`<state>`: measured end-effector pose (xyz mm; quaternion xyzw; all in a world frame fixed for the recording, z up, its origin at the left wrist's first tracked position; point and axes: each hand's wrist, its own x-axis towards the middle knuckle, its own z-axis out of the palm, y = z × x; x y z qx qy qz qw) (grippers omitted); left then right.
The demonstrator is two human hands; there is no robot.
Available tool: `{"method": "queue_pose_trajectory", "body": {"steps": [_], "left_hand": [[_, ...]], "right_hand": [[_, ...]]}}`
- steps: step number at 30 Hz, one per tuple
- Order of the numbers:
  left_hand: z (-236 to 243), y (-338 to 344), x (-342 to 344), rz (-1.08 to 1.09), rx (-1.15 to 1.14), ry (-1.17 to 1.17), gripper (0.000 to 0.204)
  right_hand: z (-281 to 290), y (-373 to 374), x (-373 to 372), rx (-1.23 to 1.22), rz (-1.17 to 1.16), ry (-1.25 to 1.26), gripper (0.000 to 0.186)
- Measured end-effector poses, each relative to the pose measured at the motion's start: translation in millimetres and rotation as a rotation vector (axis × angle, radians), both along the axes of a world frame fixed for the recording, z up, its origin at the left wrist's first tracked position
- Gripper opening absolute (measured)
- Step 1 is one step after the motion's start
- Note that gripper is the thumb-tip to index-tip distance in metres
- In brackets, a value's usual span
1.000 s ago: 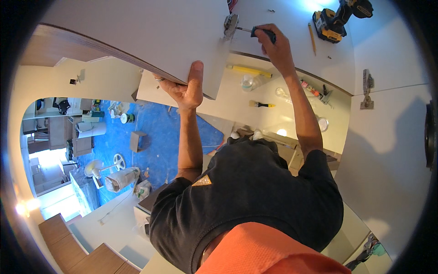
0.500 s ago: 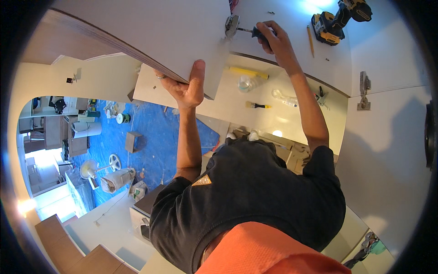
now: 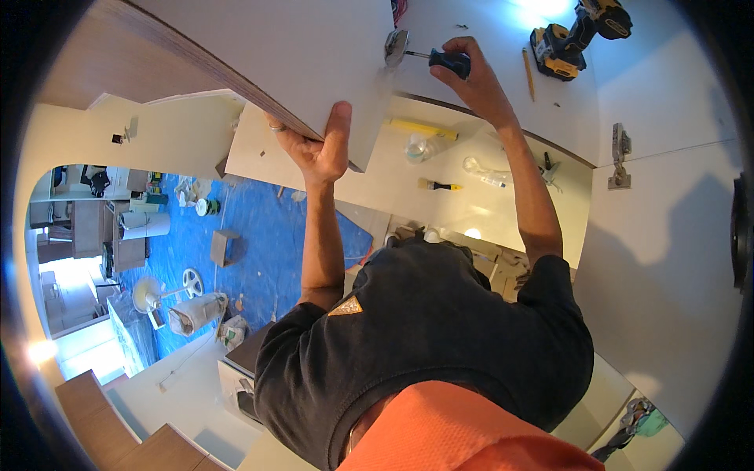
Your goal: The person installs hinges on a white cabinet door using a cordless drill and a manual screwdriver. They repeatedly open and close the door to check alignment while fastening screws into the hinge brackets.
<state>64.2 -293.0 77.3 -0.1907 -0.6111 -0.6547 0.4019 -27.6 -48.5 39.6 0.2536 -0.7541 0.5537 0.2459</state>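
My left hand [image 3: 318, 153] is closed on the lower edge of a white cabinet door [image 3: 275, 59], thumb on its white face and fingers behind it. In my right hand [image 3: 481, 86] is a screwdriver with a dark handle [image 3: 449, 63]. Its shaft points left to a metal hinge [image 3: 396, 49] at the door's right edge, and the tip appears to meet the hinge. Another metal hinge [image 3: 620, 155] is fixed on the white side panel at the right.
On the cabinet shelf lie a cordless drill [image 3: 573, 43], a pencil [image 3: 528, 74] and small screws. A lower white surface bears a yellow level [image 3: 424, 128], a plastic cup [image 3: 418, 147], a paintbrush [image 3: 440, 185] and a clear bottle [image 3: 487, 169]. Blue sheeting [image 3: 267, 235] covers the floor at left.
My right hand has turned about the screwdriver, and more of its dark handle now shows. My left hand keeps its hold on the door. The whole view has shifted slightly.
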Motion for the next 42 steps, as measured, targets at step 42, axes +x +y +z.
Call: {"method": "queue_pose_trajectory", "body": {"steps": [42], "left_hand": [[4, 194, -60, 0.626, -0.274, 0.123, 0.088]], "right_hand": [[-18, -6, 37, -0.313, -0.124, -0.374, 0.029]]}}
